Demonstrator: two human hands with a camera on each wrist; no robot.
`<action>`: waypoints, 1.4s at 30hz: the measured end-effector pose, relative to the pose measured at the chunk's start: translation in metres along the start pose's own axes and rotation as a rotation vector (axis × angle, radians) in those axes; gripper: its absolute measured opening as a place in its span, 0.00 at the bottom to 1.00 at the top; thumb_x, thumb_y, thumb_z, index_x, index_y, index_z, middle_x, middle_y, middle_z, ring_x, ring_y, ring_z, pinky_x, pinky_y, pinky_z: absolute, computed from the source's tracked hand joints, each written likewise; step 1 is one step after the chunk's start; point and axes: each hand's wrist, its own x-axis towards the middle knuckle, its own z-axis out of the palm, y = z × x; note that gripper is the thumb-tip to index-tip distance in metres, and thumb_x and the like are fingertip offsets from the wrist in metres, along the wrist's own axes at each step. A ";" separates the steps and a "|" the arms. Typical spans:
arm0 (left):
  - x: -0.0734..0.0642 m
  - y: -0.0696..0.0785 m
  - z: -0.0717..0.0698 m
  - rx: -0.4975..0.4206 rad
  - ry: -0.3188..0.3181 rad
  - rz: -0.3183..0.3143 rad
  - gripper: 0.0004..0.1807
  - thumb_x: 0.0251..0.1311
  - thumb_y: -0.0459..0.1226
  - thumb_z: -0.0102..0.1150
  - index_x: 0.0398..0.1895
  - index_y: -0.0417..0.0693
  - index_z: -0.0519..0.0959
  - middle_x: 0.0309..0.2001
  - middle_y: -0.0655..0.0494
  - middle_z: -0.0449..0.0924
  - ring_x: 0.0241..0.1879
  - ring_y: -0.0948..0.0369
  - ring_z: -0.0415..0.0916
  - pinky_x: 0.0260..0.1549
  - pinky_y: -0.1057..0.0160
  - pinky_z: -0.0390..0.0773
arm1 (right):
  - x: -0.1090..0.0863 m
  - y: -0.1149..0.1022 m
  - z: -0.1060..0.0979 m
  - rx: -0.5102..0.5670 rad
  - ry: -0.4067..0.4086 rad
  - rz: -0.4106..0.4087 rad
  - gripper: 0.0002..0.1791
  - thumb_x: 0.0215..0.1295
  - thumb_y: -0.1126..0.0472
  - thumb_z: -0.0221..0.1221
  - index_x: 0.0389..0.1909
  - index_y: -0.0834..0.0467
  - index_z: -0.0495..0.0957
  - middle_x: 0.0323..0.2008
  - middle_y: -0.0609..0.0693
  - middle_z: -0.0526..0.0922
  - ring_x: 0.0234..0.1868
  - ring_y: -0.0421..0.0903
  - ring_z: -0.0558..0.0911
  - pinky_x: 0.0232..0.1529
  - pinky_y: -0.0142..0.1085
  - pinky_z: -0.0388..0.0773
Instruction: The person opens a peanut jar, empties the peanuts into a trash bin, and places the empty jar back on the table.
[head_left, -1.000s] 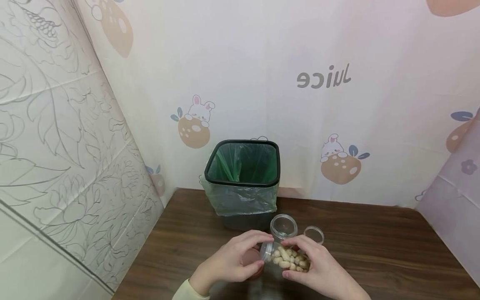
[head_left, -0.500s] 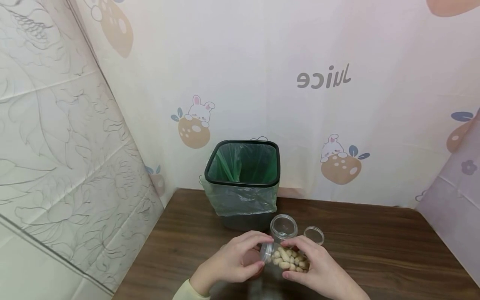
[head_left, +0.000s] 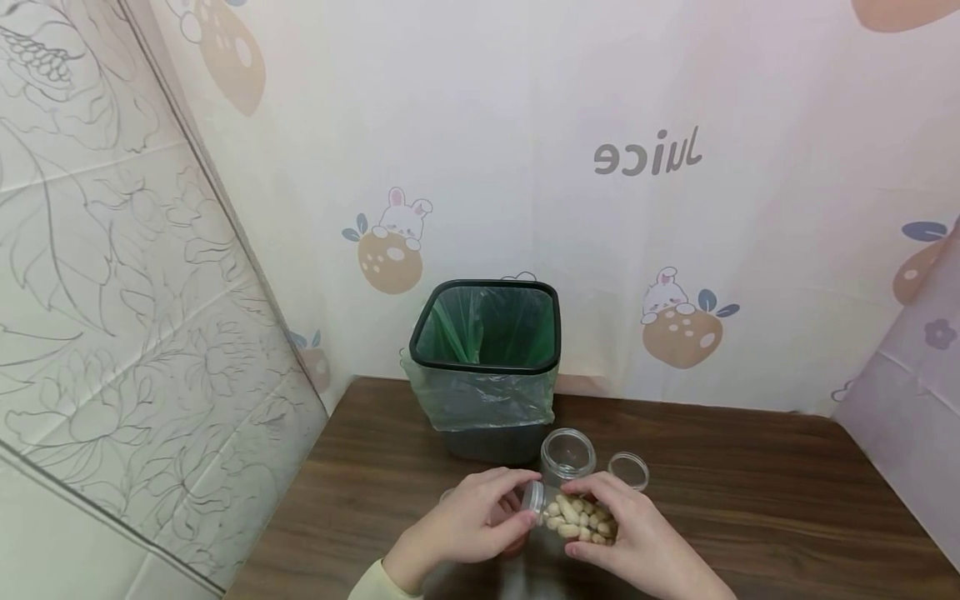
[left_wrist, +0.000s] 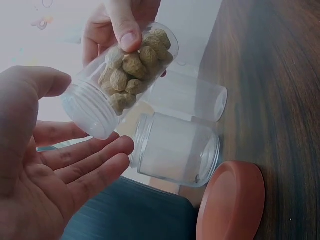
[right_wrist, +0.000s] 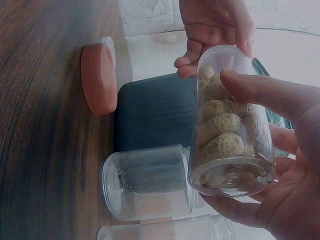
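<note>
My right hand (head_left: 626, 529) holds a clear jar (right_wrist: 235, 120) of unshelled peanuts, tipped onto its side over the table. Its ridged translucent end (left_wrist: 92, 112) points toward my left hand (head_left: 468, 518). The left thumb and index finger pinch that end from two sides, while the other fingers (left_wrist: 100, 155) stretch out beneath it. Below and behind the left hand lies a thick reddish-pink round piece like a lid (left_wrist: 232, 200), mostly covered by the hand in the head view.
Just beyond the hands stand a clear open jar (head_left: 567, 454) and a second clear container (head_left: 628, 472). A black-rimmed bin (head_left: 487, 367) with a green liner stands behind them on the dark wood table (head_left: 750, 500). Patterned walls enclose the back and left.
My left thumb and fingers have shifted slightly, the thumb coming up against the ridged end of the jar. The right hand and the peanuts stay almost in place.
</note>
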 end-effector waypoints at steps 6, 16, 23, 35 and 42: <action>0.001 -0.002 0.000 -0.033 -0.025 -0.029 0.25 0.81 0.49 0.58 0.74 0.51 0.78 0.53 0.57 0.85 0.45 0.75 0.82 0.41 0.71 0.85 | 0.000 -0.002 -0.001 0.037 -0.015 0.016 0.30 0.64 0.38 0.75 0.63 0.44 0.81 0.57 0.38 0.82 0.50 0.34 0.81 0.49 0.34 0.84; 0.001 -0.001 -0.001 -0.042 -0.036 -0.049 0.26 0.82 0.50 0.57 0.73 0.48 0.78 0.52 0.55 0.86 0.45 0.75 0.82 0.40 0.73 0.84 | -0.001 -0.001 -0.001 0.037 -0.009 0.004 0.30 0.64 0.39 0.76 0.63 0.44 0.81 0.57 0.38 0.82 0.49 0.34 0.81 0.48 0.34 0.84; 0.001 -0.002 -0.001 -0.042 -0.024 -0.032 0.27 0.83 0.50 0.56 0.76 0.48 0.75 0.55 0.58 0.85 0.47 0.74 0.83 0.44 0.75 0.83 | -0.001 -0.001 -0.002 0.043 0.000 -0.007 0.30 0.64 0.39 0.76 0.63 0.45 0.81 0.57 0.38 0.83 0.49 0.34 0.82 0.48 0.33 0.84; 0.000 -0.001 -0.005 -0.046 0.010 0.056 0.28 0.82 0.46 0.57 0.78 0.47 0.71 0.62 0.51 0.83 0.56 0.67 0.85 0.55 0.66 0.84 | -0.001 0.000 -0.005 0.035 0.029 -0.031 0.29 0.64 0.40 0.77 0.63 0.39 0.79 0.56 0.37 0.83 0.48 0.35 0.81 0.47 0.32 0.83; 0.000 0.000 -0.007 -0.048 0.001 0.105 0.32 0.77 0.44 0.64 0.80 0.51 0.68 0.69 0.52 0.79 0.61 0.62 0.84 0.61 0.61 0.83 | -0.002 0.000 -0.005 0.032 0.017 -0.021 0.30 0.64 0.40 0.77 0.63 0.45 0.81 0.56 0.38 0.83 0.49 0.35 0.81 0.47 0.32 0.83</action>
